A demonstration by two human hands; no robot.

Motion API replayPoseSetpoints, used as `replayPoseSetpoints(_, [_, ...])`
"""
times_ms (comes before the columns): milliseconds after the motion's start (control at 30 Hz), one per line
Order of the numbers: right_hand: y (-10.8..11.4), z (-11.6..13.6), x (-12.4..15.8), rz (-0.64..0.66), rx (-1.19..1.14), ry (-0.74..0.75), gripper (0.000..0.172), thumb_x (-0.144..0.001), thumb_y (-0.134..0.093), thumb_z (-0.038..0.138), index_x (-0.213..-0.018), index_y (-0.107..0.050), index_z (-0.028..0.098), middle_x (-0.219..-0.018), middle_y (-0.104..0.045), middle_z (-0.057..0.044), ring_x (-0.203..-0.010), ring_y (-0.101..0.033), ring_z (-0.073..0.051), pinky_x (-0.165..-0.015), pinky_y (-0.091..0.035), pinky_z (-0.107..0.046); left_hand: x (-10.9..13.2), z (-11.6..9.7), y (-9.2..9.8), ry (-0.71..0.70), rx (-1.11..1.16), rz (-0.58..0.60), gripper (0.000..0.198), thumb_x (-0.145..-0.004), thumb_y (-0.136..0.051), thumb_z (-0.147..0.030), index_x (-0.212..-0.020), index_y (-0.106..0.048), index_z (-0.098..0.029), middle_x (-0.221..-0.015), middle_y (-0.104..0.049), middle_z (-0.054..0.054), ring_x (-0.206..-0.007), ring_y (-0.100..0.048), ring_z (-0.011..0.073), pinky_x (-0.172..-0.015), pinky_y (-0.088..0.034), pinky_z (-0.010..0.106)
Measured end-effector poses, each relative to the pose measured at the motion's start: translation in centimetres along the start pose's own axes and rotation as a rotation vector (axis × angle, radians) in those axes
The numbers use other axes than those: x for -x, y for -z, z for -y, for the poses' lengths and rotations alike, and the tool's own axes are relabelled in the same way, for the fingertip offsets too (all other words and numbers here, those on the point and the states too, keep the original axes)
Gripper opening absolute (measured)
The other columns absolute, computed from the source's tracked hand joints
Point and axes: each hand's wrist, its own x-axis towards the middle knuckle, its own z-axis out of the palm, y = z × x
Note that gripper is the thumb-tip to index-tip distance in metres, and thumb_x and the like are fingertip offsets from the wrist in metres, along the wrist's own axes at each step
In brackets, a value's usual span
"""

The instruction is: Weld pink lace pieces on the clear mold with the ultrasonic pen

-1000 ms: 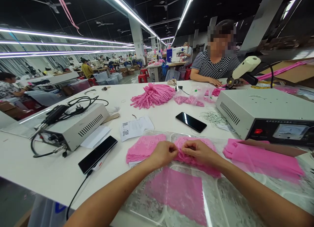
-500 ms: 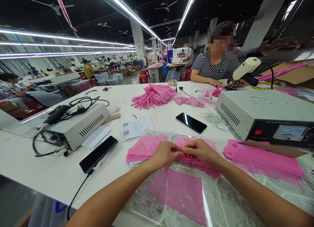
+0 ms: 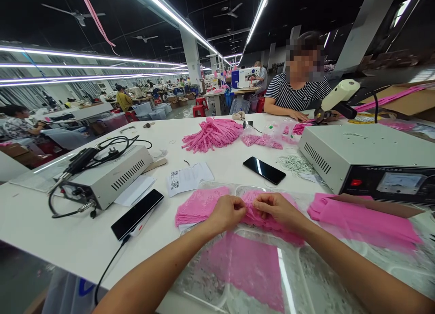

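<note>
on my feed, the left forearm [image 3: 163, 264] is bare and slender, smooth-sided, broadening steadily toward the lower edge of my view. the right forearm [image 3: 350, 256] matches it: bare, long, with the same even taper. both wrists [image 3: 210, 228] are bare and narrow, each running on in one unbroken line. i make out the left hand [image 3: 227, 213] as bare and slim, its back gently rounded. the right hand [image 3: 280, 210] is bare as well, with slim fingers [image 3: 268, 197]. nail detail is too fine for me to read from here.
</note>
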Motion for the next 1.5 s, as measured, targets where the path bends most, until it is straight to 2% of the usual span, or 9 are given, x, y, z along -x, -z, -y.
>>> replayPoseSetpoints(333, [-0.7, 0.4, 0.2, -0.023, 0.059, -0.01, 0.022, -0.092, -0.058, 0.034, -0.102, -0.061, 0.014, -0.097, -0.063, -0.003, -0.08, -0.063, -0.017, -0.069, -0.055, -0.033, -0.3, 0.2, -0.4, -0.038, -0.008, -0.022, 0.021, -0.092, -0.058, -0.031, -0.094, -0.063, -0.011, -0.093, -0.064, 0.003, -0.083, -0.063, 0.0164, -0.073, -0.054, 0.032])
replayPoseSetpoints(700, [1.3, -0.3, 0.5, -0.198, -0.203, -0.014, 0.02, -0.093, -0.058, 0.033, -0.099, -0.06, 0.014, -0.09, -0.062, -0.002, -0.071, -0.061, -0.013, -0.062, -0.054, -0.029, -0.1, 1.1, -0.2, -0.007, -0.061, -0.023, 0.025, -0.093, -0.057, -0.033, -0.106, -0.061, -0.012, -0.103, -0.063, 0.005, -0.086, -0.063, 0.0173, -0.073, -0.054, 0.033])
replayPoseSetpoints(833, [2.9, 0.1, 1.7, -0.318, -0.296, 0.005, 0.017, -0.093, -0.059, 0.03, -0.093, -0.06, 0.013, -0.081, -0.061, 0.001, -0.065, -0.06, -0.012, -0.061, -0.053, -0.028, 0.6, 0.3, 0.7, -0.004, -0.137, -0.118, 0.013, -0.091, -0.057, -0.022, -0.094, -0.063, -0.012, -0.093, -0.064, 0.004, -0.083, -0.062, 0.0171, -0.075, -0.052, 0.034])
replayPoseSetpoints(967, [3.7, 1.0, 3.0, -0.465, -0.35, 0.054, 0.015, -0.091, -0.061, 0.027, -0.083, -0.059, 0.013, -0.072, -0.059, 0.003, -0.061, -0.058, -0.01, -0.059, -0.053, -0.026, 1.3, -1.7, 1.0, -0.065, -0.214, -0.252, 0.014, -0.085, -0.055, -0.017, -0.097, -0.063, -0.014, -0.101, -0.062, 0.007, -0.097, -0.057, 0.0227, -0.085, -0.046, 0.037])
replayPoseSetpoints(1133, [3.7, 2.5, 4.1, -0.666, -0.373, 0.143, 0.03, -0.075, -0.074, 0.042, -0.075, -0.059, 0.016, -0.064, -0.059, 0.005, -0.055, -0.059, -0.011, -0.057, -0.056, -0.027, 0.5, -5.2, -2.5, -0.199, -0.276, -0.222, 0.033, -0.077, -0.068, -0.044, -0.096, -0.064, -0.017, -0.098, -0.064, 0.007, -0.098, -0.058, 0.0257, -0.087, -0.046, 0.037])
replayPoseSetpoints(1200, [3.8, 3.2, 4.7, -0.729, -0.366, 0.168, 0.038, -0.065, -0.079, 0.05, -0.072, -0.059, 0.018, -0.06, -0.059, 0.004, -0.055, -0.061, -0.014, -0.056, -0.058, -0.029, -0.5, -6.7, -4.5, -0.208, -0.296, -0.231, 0.045, -0.075, -0.066, -0.055, -0.096, -0.064, -0.015, -0.095, -0.064, 0.009, -0.095, -0.059, 0.028, -0.085, -0.047, 0.039])
replayPoseSetpoints(1267, [4.0, 3.8, 5.4, -0.79, -0.349, 0.192, 0.042, -0.061, -0.079, 0.054, -0.071, -0.059, 0.019, -0.059, -0.06, 0.003, -0.057, -0.063, -0.015, -0.058, -0.06, -0.031, -1.7, -7.9, -6.2, -0.212, -0.319, -0.257, 0.047, -0.078, -0.06, -0.059, -0.09, -0.065, -0.014, -0.091, -0.065, 0.011, -0.091, -0.06, 0.0296, -0.081, -0.048, 0.04])
replayPoseSetpoints(1367, [5.0, 4.4, 7.1, -0.894, -0.31, 0.222, 0.043, -0.061, -0.078, 0.055, -0.075, -0.057, 0.02, -0.061, -0.061, 0.002, -0.06, -0.067, -0.018, -0.062, -0.061, -0.033, -3.5, -9.2, -7.6, -0.258, -0.353, -0.306, 0.03, -0.086, -0.054, -0.043, -0.084, -0.065, -0.015, -0.087, -0.065, 0.009, -0.088, -0.061, 0.0274, -0.078, -0.047, 0.039])
replayPoseSetpoints(1500, [7.1, 4.0, 10.4, -1.076, -0.238, 0.219, 0.038, -0.069, -0.071, 0.053, -0.083, -0.053, 0.023, -0.064, -0.064, 0.001, -0.06, -0.069, -0.022, -0.064, -0.061, -0.037, -4.3, -9.5, -7.7, -0.399, -0.403, -0.367, 0.017, -0.087, -0.048, -0.02, -0.081, -0.063, -0.016, -0.086, -0.064, 0.009, -0.087, -0.059, 0.0244, -0.078, -0.045, 0.038])
